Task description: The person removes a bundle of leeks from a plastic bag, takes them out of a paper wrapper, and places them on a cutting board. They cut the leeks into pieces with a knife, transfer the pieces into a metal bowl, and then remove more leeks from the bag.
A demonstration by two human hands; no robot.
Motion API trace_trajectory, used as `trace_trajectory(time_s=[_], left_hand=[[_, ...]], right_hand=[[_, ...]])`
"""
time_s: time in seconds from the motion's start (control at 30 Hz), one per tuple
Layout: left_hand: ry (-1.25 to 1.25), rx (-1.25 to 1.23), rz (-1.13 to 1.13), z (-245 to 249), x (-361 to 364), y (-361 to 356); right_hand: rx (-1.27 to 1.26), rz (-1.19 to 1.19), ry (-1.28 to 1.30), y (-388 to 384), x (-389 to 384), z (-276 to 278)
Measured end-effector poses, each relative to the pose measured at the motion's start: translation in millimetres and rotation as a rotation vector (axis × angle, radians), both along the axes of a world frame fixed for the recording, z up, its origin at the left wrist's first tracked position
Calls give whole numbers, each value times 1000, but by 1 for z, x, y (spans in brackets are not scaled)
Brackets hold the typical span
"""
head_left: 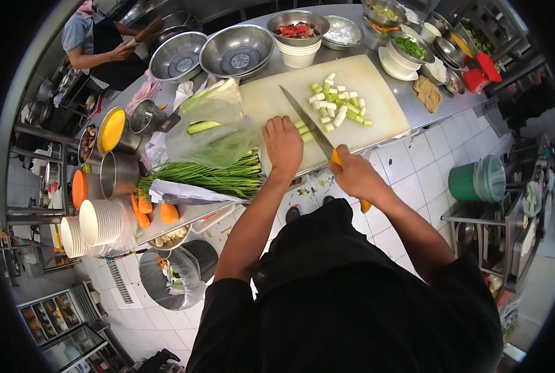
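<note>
A large pale cutting board lies on the metal counter. My right hand is closed around the yellow handle of a long knife, whose blade slants up and left across the board. Beside the blade, my left hand presses on green stalks, fingers together and curled; the stalks are partly hidden under it. Cut white and light-green stalk pieces are spread right of the blade. Left of the board are a clear plastic bag of greens and a bundle of long thin green stems.
Metal bowls line the counter's back, one holding red pieces. A folded cloth lies at right. Carrots and stacked white tubs are at left. Another person stands beyond. Bins are on both sides.
</note>
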State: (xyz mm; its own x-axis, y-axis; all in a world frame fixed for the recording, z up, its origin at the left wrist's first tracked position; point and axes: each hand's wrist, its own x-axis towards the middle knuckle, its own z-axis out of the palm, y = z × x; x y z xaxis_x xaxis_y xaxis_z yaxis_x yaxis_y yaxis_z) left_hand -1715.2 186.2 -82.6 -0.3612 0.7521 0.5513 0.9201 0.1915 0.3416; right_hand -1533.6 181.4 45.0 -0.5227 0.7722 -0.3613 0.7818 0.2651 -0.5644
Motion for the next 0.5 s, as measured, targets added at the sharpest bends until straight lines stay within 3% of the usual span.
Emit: trace_trajectory(time_s=[0.33,0.5], left_hand=[[-1,-110,-56,-5,3,-1],[-6,-132,-73,-8,0,3]], right_hand=[[5,36,-101,-10,-9,-20],[89,62,-14,25,-35,-77]])
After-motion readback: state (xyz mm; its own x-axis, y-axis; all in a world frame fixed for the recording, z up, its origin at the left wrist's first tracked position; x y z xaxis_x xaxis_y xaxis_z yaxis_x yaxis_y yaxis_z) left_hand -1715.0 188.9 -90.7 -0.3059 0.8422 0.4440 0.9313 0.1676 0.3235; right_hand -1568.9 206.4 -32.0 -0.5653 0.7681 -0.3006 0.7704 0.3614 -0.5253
